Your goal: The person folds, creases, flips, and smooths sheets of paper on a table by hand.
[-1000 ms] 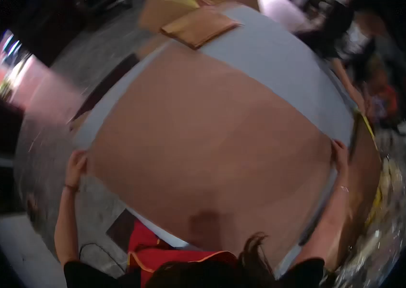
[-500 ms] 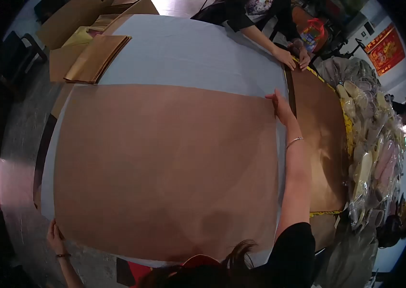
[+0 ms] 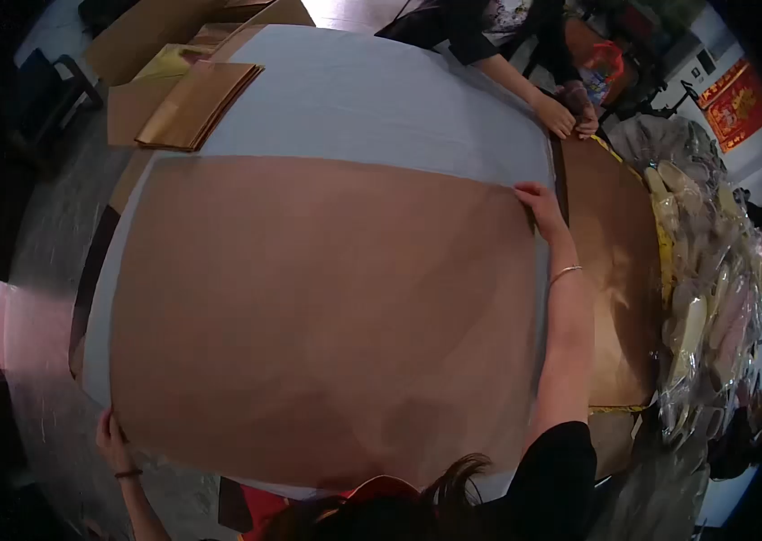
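Observation:
A large brown paper sheet (image 3: 327, 316) lies spread over a pale blue-white sheet (image 3: 372, 99) on the table. My left hand (image 3: 112, 442) pinches the brown sheet at its near left corner, with a dark bracelet on the wrist. At the far right corner, my right hand (image 3: 543, 209) has its fingers closed over the edge of the same sheet. That arm reaches along the right border and wears a thin bangle. Hair and a dark sleeve cover part of the near edge.
A stack of folded brown paper (image 3: 201, 106) lies at the far left beside an open cardboard box (image 3: 142, 41). Another person's hands (image 3: 566, 117) rest at a brown board (image 3: 611, 270) with yellow-edged trim. Plastic-wrapped shoes (image 3: 697, 307) are piled on the right.
The view has shifted slightly, moving the sheet to the right in frame. My right hand's raised fingers have folded down at the corner. The other person's hands have shifted a little.

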Available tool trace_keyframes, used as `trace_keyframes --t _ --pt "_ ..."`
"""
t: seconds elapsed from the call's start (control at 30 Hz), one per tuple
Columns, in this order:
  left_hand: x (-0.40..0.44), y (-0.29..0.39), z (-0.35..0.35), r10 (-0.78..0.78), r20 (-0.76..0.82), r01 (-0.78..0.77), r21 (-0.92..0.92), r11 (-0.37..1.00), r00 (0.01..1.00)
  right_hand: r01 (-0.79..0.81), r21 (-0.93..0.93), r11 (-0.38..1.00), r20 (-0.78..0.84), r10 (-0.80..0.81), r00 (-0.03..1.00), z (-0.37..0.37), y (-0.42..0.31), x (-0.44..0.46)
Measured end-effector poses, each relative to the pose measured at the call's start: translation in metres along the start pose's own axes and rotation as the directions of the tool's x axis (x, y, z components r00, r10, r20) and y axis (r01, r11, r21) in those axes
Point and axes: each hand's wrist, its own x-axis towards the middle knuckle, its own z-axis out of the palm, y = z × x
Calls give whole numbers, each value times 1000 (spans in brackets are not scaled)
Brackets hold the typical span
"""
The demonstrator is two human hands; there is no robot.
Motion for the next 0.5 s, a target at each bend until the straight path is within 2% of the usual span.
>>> trace_keyframes --t 0.03,0.07,0.1,0.13,0.17,0.2,0.23,0.27,0.3,0.33,0.4,0.43,0.47,0.5 --pt "7 -4 0 29 -61 -30 -7 1000 998 58 -13 998 -27 -58 998 3 -3 -2" --pt "10 17 -5 -78 62 76 22 997 995 48 -103 994 -58 -54 997 7 -19 -14" --pt "10 72 15 -43 105 38 46 998 994 116 -168 979 -64 -129 990 0 -11 -5" --pt "16 82 26 -114 37 115 -1 993 993 26 127 992 -48 -20 999 -2 -2 0" --pt "17 105 36 1 31 -2 28 1000 1000 25 87 996 -52 -21 998 0 -3 1" --pt "20 105 39 -113 10 113 -18 993 994 -44 -93 995 -91 36 995 12 -37 -22" --pt "29 73 26 -208 78 210 -13 978 975 -117 109 987 -66 124 990 4 -15 -8" --pt "27 75 26 -146 9 145 50 988 989 8 155 988 -25 -4 1000 -26 44 41" --pt "27 87 27 -212 5 212 19 977 977 41 -95 995 -20 -43 999 -28 29 27" --pt "27 93 24 -280 45 281 -32 959 959 46 -46 998 85 -42 995 -50 56 48" --pt "24 96 19 -371 128 388 -145 910 920 257 -200 945 208 -216 954 -62 70 50" --pt "27 91 17 -405 162 432 -200 880 900 80 18 997 188 -82 979 -50 61 51" --pt "23 91 18 -430 125 447 -201 872 894 -110 233 966 200 64 978 -45 56 44" --pt "22 89 13 -445 160 471 -221 854 881 -107 231 967 127 79 989 -36 46 32"
